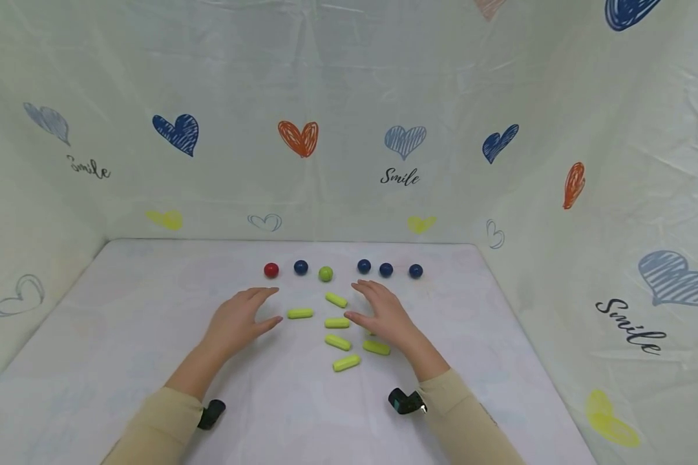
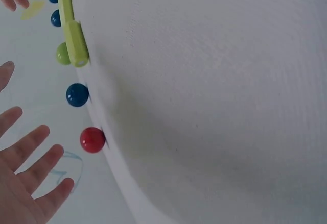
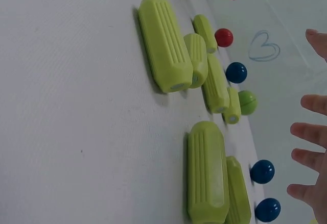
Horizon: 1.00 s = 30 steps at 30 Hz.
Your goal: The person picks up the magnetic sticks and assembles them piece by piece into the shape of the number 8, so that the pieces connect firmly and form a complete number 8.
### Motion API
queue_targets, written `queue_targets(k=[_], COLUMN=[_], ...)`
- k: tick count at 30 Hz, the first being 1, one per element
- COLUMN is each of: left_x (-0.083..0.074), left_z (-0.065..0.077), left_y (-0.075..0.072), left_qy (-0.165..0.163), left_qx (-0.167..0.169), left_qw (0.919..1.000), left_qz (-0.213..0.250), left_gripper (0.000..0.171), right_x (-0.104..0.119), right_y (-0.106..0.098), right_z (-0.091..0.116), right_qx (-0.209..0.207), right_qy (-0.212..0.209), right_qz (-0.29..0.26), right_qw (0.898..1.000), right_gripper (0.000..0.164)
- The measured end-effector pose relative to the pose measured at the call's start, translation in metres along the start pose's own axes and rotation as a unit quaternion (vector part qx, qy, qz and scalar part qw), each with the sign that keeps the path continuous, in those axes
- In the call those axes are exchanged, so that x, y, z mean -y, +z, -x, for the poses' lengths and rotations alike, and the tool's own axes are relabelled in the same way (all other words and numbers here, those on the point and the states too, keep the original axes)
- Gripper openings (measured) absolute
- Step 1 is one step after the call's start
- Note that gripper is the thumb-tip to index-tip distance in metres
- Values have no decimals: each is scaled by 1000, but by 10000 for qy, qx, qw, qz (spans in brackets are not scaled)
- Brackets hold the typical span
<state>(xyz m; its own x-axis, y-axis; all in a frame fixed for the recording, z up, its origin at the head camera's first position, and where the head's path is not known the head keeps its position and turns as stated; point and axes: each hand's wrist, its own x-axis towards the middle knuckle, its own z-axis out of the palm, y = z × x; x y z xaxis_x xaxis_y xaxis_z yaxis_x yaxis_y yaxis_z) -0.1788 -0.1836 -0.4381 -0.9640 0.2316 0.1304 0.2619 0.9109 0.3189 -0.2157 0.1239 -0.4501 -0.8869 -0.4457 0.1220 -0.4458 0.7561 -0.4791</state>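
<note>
Both hands hover over the table with fingers spread and nothing held. My left hand (image 1: 241, 320) is left of a yellow-green ribbed rod (image 1: 300, 313) and below a red ball (image 1: 271, 270). My right hand (image 1: 384, 313) is just right of another such rod (image 1: 337, 323), near a lower rod (image 1: 376, 347), and partly covers one more. Several of these short rods lie loosely scattered between the hands; grey discs mark their ends in the right wrist view. Spread fingers of the left hand (image 2: 30, 175) and of the right hand (image 3: 317, 147) show in their own wrist views.
Beyond the hands runs a loose row of balls: the red one, a blue ball (image 1: 300, 267), a green ball (image 1: 326, 274), then further blue balls (image 1: 386, 270). A white cloth covers the table (image 1: 122, 310). A heart-printed curtain (image 1: 349, 84) encloses the back and sides.
</note>
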Motion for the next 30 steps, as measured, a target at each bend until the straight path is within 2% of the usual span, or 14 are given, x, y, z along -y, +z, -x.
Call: queue_targets(k=[6,11,15,25,30], left_x=[-3,-6,-5,-7,-7], left_z=[-9,-18,-23,-34,-38], left_y=[7,13,19,29,32], left_qy=[-50,-472,-719,-1064,-1224], left_qx=[179,421,427,649,755], left_qw=[9993,9917,9844,9711,9652], left_qz=[328,1123,1549,2035,2184], left_gripper=[58,53,50,46,44], right_x=[3,7,10,12,12], right_y=[5,8,10,15,18], right_z=[-11,-20,-27,-41,-48], right_qx=[-5,-31,-57,-6,23], right_qy=[98,151,187,493,598], right_qz=[-143,-305,-410,-550,-788], right_qw=[9998,9994,9990,9973,9951], right_gripper=[65,62,58,54,53])
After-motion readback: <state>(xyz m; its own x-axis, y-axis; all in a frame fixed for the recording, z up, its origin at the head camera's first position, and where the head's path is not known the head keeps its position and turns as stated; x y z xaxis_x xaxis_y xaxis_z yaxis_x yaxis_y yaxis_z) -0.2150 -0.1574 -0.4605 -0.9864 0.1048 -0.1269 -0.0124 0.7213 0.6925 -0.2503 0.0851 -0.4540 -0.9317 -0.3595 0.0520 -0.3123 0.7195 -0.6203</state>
